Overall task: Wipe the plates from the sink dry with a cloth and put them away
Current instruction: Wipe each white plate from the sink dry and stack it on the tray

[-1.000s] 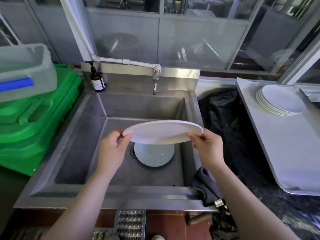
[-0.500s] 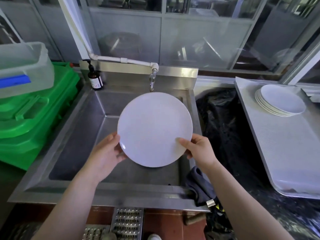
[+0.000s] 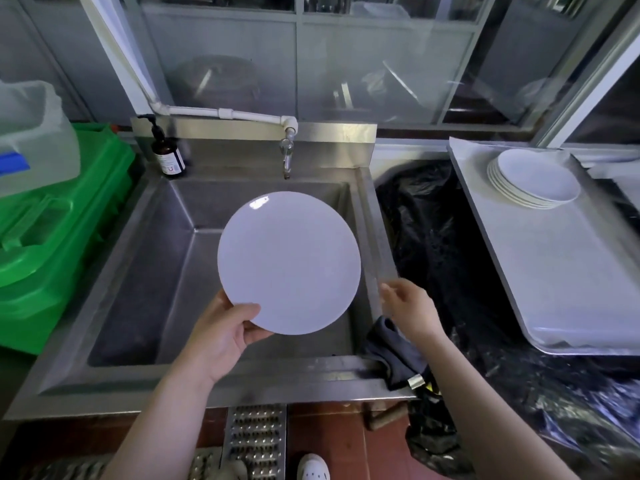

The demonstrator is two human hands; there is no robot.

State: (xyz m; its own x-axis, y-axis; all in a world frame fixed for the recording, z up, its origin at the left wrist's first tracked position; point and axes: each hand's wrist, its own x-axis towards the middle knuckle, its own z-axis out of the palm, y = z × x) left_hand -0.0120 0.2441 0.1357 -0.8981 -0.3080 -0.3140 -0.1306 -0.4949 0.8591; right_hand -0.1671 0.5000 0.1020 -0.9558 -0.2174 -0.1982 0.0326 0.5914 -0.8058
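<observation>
Above the sink [image 3: 104, 271], the left hand [image 3: 221, 336] is pinching the plate [image 3: 289, 262] at its lower-left rim, thumb on the face, fingers behind, and is tilting the face toward the camera. Just right of the plate, the right hand [image 3: 410, 308] is hovering with fingers loosely extended, holding nothing and touching nothing. Directly below that hand, the cloth [image 3: 394, 355] is hanging over the sink's front corner. Far right of that hand, the stack [image 3: 535, 178] is sitting on the tray [image 3: 554, 271].
</observation>
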